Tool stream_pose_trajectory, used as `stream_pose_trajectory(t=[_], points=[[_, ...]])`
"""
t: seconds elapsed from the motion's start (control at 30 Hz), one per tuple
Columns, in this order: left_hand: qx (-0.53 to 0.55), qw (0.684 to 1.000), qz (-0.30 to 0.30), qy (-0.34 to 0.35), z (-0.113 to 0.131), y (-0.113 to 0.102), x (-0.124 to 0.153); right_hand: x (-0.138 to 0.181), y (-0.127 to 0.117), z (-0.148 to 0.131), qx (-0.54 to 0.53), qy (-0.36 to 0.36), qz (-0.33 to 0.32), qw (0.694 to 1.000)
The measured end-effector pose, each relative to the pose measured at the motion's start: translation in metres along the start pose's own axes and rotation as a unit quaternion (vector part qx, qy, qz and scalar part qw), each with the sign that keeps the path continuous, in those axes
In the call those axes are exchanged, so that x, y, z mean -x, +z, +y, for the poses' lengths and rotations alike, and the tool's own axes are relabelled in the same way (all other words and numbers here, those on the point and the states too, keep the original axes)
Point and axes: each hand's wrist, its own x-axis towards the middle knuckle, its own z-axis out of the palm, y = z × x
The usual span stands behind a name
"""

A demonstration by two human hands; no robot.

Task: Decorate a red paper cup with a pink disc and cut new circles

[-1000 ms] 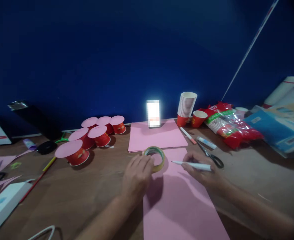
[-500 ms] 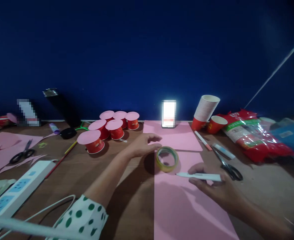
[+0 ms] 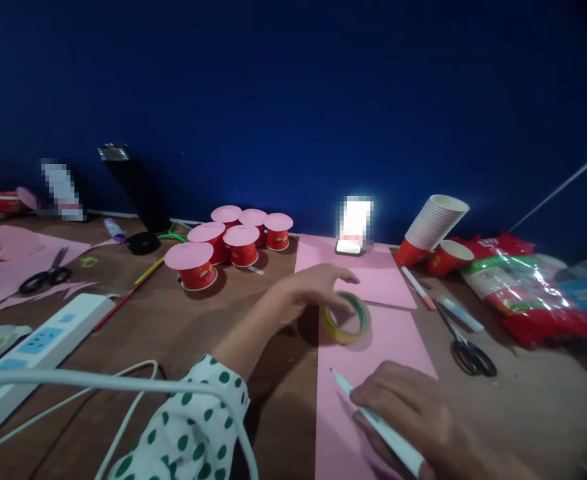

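My left hand [image 3: 318, 288] reaches over a yellow-green tape roll [image 3: 348, 318], its curled fingers touching the roll's near rim. The roll lies on a long pink paper sheet [image 3: 358, 400]. My right hand [image 3: 413, 420] is closed around a white pen [image 3: 373, 421], its tip pointing up-left over the same sheet. A second pink sheet [image 3: 358, 270] lies behind the roll.
Several upturned red cups with pink discs [image 3: 233, 240] stand at centre left. A cup stack [image 3: 430, 227], markers and black scissors [image 3: 466, 347] lie at right by a red packet [image 3: 523, 293]. A power strip [image 3: 38, 343] and white cable [image 3: 123, 387] are at front left.
My left hand has gone from hovering beside the tape roll to resting its fingers on it. My right hand with the pen drew back toward me. The view swung left.
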Motion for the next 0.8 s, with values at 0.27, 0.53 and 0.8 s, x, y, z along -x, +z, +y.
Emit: stream_pose_trajectory(t=[0.27, 0.53, 0.8], points=[[-0.073, 0.996, 0.035, 0.023, -0.002, 0.014, -0.008, 0.0, 0.005, 0.0, 0.044, -0.029, -0.054, 0.997], [-0.137, 0.989, 0.035, 0.049, -0.008, 0.024, -0.012, -0.009, 0.024, 0.002, 0.127, -0.035, -0.071, 0.989], [-0.109, 0.994, -0.018, 0.025, -0.005, 0.014, -0.005, -0.005, 0.022, 0.0, 0.068, 0.005, -0.142, 0.987]])
